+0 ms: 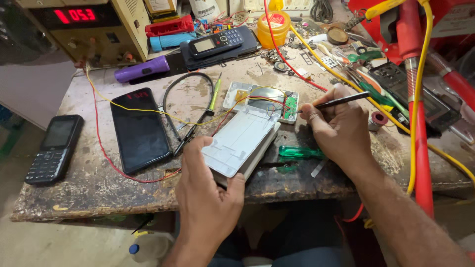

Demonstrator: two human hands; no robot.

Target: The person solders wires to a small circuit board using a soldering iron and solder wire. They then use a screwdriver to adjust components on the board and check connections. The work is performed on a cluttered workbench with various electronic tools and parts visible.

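Note:
My left hand (205,190) grips the near end of a white opened power bank case (240,141), thumb on its top panel. Behind it lies the other white half (236,95) with a green circuit board (291,106) and red and yellow wires. My right hand (336,128) holds a thin black tool (341,101) like a pen, its tip by the circuit board. A green-handled screwdriver (299,152) lies on the bench under my right wrist.
The worn bench (89,190) carries a black smartphone (139,129), a keypad phone (54,148) at left, another keypad phone (220,42) at the back, a purple torch (142,68), a power supply with red display (79,20), an orange jar (273,27) and tool clutter at right.

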